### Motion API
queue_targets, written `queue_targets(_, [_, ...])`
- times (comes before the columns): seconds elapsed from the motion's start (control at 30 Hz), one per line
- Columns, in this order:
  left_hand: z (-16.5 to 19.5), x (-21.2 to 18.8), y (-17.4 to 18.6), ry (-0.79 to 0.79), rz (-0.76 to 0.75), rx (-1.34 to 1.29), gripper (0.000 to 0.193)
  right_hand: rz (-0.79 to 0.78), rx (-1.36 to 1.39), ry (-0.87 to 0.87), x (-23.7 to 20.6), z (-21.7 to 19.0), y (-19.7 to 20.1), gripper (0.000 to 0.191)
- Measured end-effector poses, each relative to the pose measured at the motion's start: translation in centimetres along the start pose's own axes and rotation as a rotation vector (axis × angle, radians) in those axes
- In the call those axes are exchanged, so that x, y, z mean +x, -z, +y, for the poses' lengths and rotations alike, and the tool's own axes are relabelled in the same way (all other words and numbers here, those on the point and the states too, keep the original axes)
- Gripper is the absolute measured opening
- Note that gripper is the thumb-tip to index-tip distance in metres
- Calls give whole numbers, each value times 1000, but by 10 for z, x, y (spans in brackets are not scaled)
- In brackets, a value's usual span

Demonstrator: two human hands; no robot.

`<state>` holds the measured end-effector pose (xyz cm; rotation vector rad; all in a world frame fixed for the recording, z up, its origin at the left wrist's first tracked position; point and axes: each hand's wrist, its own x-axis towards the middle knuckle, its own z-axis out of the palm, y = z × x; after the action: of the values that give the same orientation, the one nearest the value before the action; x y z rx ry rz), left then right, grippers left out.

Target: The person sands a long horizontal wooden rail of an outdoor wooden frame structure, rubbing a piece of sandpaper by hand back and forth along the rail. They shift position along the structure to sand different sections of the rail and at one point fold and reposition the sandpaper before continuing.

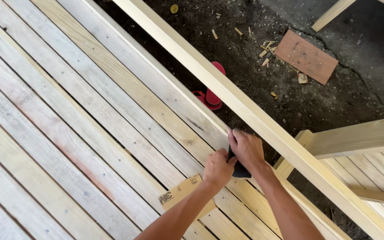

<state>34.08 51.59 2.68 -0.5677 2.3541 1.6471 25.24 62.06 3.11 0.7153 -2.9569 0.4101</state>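
Both my left hand and right hand grip a dark sanding block against the slat edge; progress unclear, long rail beyond them untouched.

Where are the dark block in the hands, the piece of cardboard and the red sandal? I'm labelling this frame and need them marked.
dark block [241, 170]: head view, lower corner showing below the right hand.
piece of cardboard [181, 195]: head view, middle of its bare brown face.
red sandal [213, 97]: head view, sole, left of the long beam.
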Motion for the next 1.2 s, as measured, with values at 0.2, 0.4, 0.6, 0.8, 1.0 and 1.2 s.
queue_targets(0.2, [-11, 27, -20, -85, 97, 67, 16, 49, 96, -12, 15, 8, -15, 35])
queue_targets(0.4, [-9, 54, 7, -154, 203, -9, 23, 165, 213, 50, 58, 12, -43, 30])
queue_targets(0.6, [-4, 90, 39, -174, 327, -12, 35, 254, 251, 103, 127, -7, -74, 23])
queue_targets(0.8, [-13, 54, 25, 78, 19, -286, 31, 257, 208, 249, 91, -3, -41, 27])
queue_targets(1.0, [5, 8, -14, -45, -93, 275, 36, 3, 71, -16, 0, 35, 20, 34])
queue_targets(1.2, [14, 11, -9, -196, 7, 280, 31, 18, 120, -90, 18, 34, 8, 28])
